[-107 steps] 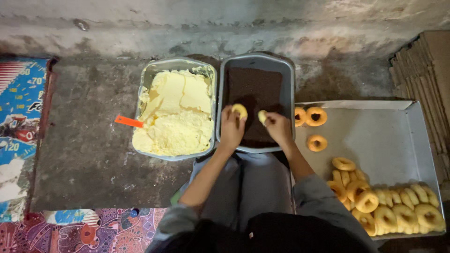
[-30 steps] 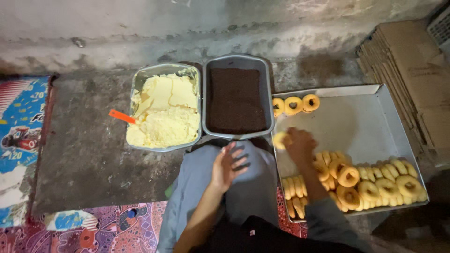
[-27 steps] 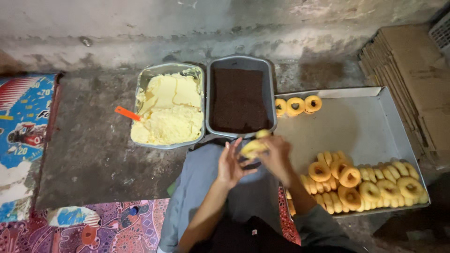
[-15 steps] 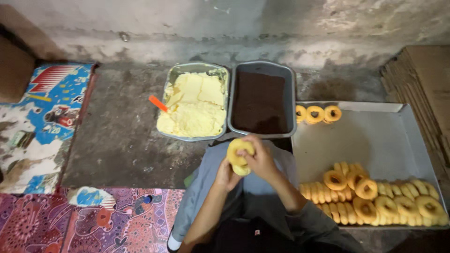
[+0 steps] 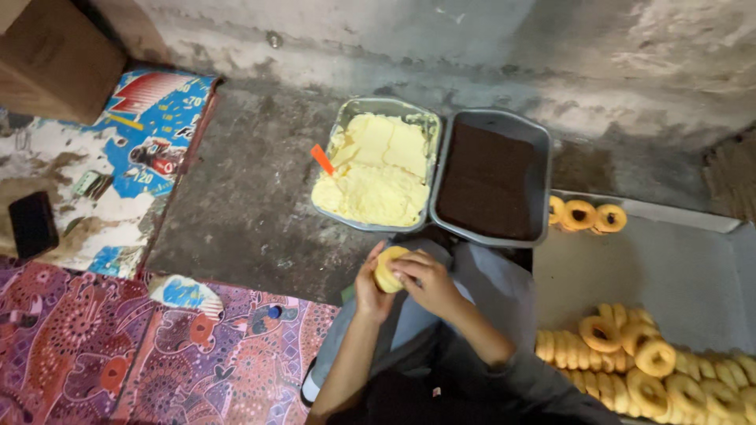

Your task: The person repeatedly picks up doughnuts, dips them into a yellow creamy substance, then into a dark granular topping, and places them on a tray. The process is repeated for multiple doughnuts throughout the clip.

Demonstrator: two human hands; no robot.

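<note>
- While you sat on the floor, your left hand (image 5: 372,285) and right hand (image 5: 421,281) pinched one doughnut (image 5: 387,270) over your lap.
- Cream tray (image 5: 376,175) and chocolate tray (image 5: 493,180) lay just beyond.

A dark phone (image 5: 32,224) lay on the worn printed mat (image 5: 118,169) at the floor's left edge, below a brown cardboard box (image 5: 55,59) in the far left corner. A patterned red-and-purple mat (image 5: 118,354) covered the near left corner, with a small blue-and-white wrapper (image 5: 185,293) on its upper edge. A stained concrete wall (image 5: 472,47) ran along the far edge of the bare grey floor (image 5: 244,197).
</note>
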